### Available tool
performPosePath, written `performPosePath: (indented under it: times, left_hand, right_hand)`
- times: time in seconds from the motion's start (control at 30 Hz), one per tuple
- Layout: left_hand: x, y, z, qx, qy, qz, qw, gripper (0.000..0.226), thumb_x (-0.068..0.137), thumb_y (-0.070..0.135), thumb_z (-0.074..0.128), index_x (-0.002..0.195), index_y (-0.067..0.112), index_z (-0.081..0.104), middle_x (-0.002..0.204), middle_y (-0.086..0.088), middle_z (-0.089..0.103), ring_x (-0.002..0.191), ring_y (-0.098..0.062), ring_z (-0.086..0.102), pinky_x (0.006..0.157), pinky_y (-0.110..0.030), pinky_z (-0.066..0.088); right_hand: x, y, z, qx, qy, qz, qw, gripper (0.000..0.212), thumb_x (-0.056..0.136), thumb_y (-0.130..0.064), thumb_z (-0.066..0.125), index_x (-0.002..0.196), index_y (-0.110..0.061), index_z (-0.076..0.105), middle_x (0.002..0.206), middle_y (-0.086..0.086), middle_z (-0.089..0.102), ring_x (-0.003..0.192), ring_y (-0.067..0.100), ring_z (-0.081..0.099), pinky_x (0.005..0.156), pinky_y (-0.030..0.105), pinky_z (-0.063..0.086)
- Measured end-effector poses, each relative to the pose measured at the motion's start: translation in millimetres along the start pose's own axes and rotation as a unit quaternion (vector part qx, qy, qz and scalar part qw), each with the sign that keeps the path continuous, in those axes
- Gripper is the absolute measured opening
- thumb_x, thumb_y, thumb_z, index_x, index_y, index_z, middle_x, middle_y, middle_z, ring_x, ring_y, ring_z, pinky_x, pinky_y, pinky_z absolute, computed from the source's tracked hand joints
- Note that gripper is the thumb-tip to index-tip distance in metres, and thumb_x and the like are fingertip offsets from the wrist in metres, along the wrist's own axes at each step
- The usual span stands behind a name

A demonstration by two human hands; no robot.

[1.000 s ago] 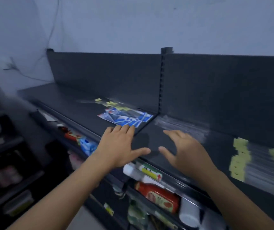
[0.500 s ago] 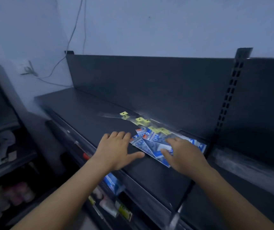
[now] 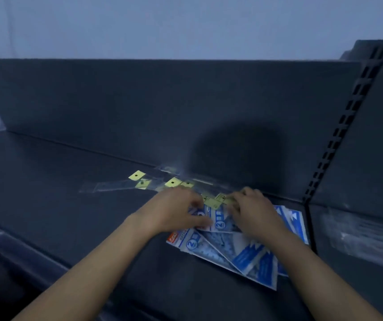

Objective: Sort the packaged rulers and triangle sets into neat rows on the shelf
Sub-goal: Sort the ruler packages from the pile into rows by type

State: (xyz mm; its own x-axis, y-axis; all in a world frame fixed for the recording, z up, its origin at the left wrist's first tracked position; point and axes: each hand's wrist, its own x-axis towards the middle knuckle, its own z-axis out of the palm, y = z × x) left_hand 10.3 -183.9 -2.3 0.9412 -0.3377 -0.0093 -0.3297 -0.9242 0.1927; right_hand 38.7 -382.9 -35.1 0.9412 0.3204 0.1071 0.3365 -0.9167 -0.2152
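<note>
Several blue-and-white triangle set packages [image 3: 239, 253] lie fanned in a loose, overlapping pile on the dark shelf [image 3: 53, 188], near its right end. Clear ruler packages [image 3: 116, 186] with yellow hang tags lie scattered behind them, toward the back panel. My left hand [image 3: 176, 213] grips the upper left of the pile, thumb on a blue package and fingers curled over its top edge. My right hand [image 3: 253, 216] lies on the pile's upper right, its fingertips curled on yellow-tagged ruler packages [image 3: 218, 200]. The hands hide the packages beneath them.
A dark back panel [image 3: 139, 107] rises behind the shelf. A slotted upright [image 3: 339, 133] divides it from the neighbouring shelf section on the right, where clear-wrapped packages [image 3: 362, 235] lie. The shelf's front lip [image 3: 12, 246] runs across the lower left.
The view has swung left and closed in on the pile. Both hands moved forward from the front of the shelf onto the packages, and their fingers curled onto them.
</note>
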Motion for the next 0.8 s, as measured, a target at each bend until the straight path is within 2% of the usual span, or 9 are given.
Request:
performPosePath:
  times: [0.1,0.27,0.4,0.53,0.6,0.67,0.73,0.8]
  left_hand:
    - [25.9,-3.6,1.0,-0.017,-0.06,0.094,0.994,0.057,0.069,0.078,0.058,0.102,0.033,0.065,0.095,0.016,0.058,0.089,-0.006,0.054,0.077,-0.03,0.049]
    - [57.2,-10.4,1.6,-0.031,-0.08,0.149,0.985,0.052,0.063,0.075,0.066,0.095,0.034,0.066,0.086,0.019,0.056,0.082,-0.001,0.053,0.068,-0.027,0.046]
    - [56.0,-1.6,11.6,-0.006,-0.025,0.158,0.987,0.061,0.066,0.083,0.055,0.105,0.037,0.064,0.086,0.018,0.051,0.079,-0.004,0.047,0.064,-0.027,0.034]
    - [47.8,4.8,15.1,0.044,0.01,0.164,0.985,0.065,0.071,0.087,0.041,0.1,0.035,0.066,0.09,0.014,0.057,0.082,-0.009,0.053,0.072,-0.031,0.043]
    - [45.1,4.8,13.8,0.039,-0.016,0.142,0.989,0.061,0.07,0.085,0.045,0.092,0.032,0.064,0.077,0.014,0.054,0.07,-0.004,0.049,0.061,-0.028,0.037]
    - [44.1,1.9,11.2,0.011,-0.055,0.11,0.992,0.054,0.065,0.084,0.053,0.091,0.037,0.063,0.062,0.017,0.046,0.057,0.002,0.041,0.051,-0.025,0.027]
    - [43.4,-4.0,8.3,-0.002,-0.07,0.091,0.993,0.06,0.057,0.084,0.06,0.101,0.044,0.064,0.057,0.018,0.047,0.054,0.004,0.041,0.049,-0.025,0.026]
    - [41.4,-14.0,4.8,0.005,-0.091,0.078,0.993,0.076,0.047,0.084,0.067,0.115,0.051,0.058,0.062,0.018,0.05,0.057,0.005,0.044,0.049,-0.024,0.028]
  right_hand:
    - [-2.1,2.9,-5.1,-0.001,0.0,0.047,0.999,0.032,0.097,-0.032,0.041,0.125,-0.023,0.053,0.124,0.001,0.054,0.117,0.022,0.046,0.094,0.033,0.036]
    - [-1.6,2.4,-4.8,0.072,0.005,0.094,0.993,0.031,0.092,-0.02,0.048,0.121,-0.023,0.058,0.119,-0.003,0.058,0.114,0.021,0.049,0.097,0.033,0.038]
    - [-6.0,6.4,0.6,0.11,0.037,0.108,0.987,0.035,0.093,-0.04,0.052,0.123,-0.024,0.058,0.107,-0.012,0.051,0.109,0.015,0.046,0.099,0.035,0.035]
    - [-4.3,11.3,2.7,0.059,0.04,0.103,0.992,0.042,0.091,-0.051,0.048,0.124,-0.027,0.057,0.112,-0.009,0.05,0.111,0.013,0.042,0.093,0.028,0.027]
    - [-2.9,13.2,1.5,0.053,0.033,0.102,0.993,0.042,0.089,-0.051,0.052,0.123,-0.027,0.058,0.113,-0.006,0.051,0.111,0.015,0.042,0.092,0.028,0.028]
    - [-4.4,16.7,-1.7,0.095,0.029,0.108,0.989,0.037,0.085,-0.047,0.061,0.118,-0.029,0.062,0.109,-0.005,0.052,0.109,0.015,0.046,0.096,0.029,0.033]
    - [-5.9,19.8,-5.9,0.123,0.029,0.111,0.986,0.031,0.082,-0.043,0.067,0.11,-0.029,0.064,0.104,-0.006,0.053,0.105,0.014,0.049,0.098,0.033,0.036]
    - [-5.8,19.9,-7.8,0.121,0.027,0.111,0.986,0.028,0.081,-0.039,0.069,0.106,-0.026,0.064,0.103,-0.005,0.054,0.103,0.016,0.052,0.099,0.036,0.039]
